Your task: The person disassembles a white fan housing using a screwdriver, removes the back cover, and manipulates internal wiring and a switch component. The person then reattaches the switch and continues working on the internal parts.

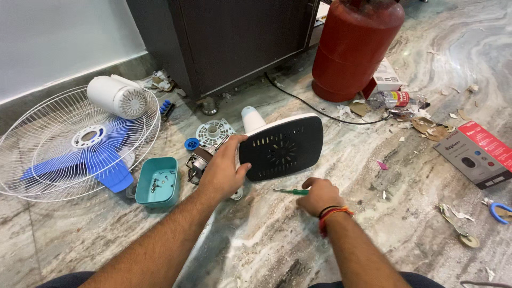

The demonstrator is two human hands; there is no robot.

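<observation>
Fan base, black underside up, tilted on marble floor, gripped at its left edge by left hand, fingers clamped on rim. Right hand just below it, fingers closed around one green screwdriver. Already taken apart, judging by layout: one wire guard, one blue blade, one motor housing, one teal tray with screws. Base not yet opened.

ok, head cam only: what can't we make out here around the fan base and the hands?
- Screwdriver: handle hidden inside the right hand; only shaft and a bit of green show.
- Fan base: left edge covered by the left hand; top side faces away.
- Motor: partly behind the left hand.
- Teal tray: contents too small to identify.
- Blue pliers: cut by the right edge.
</observation>
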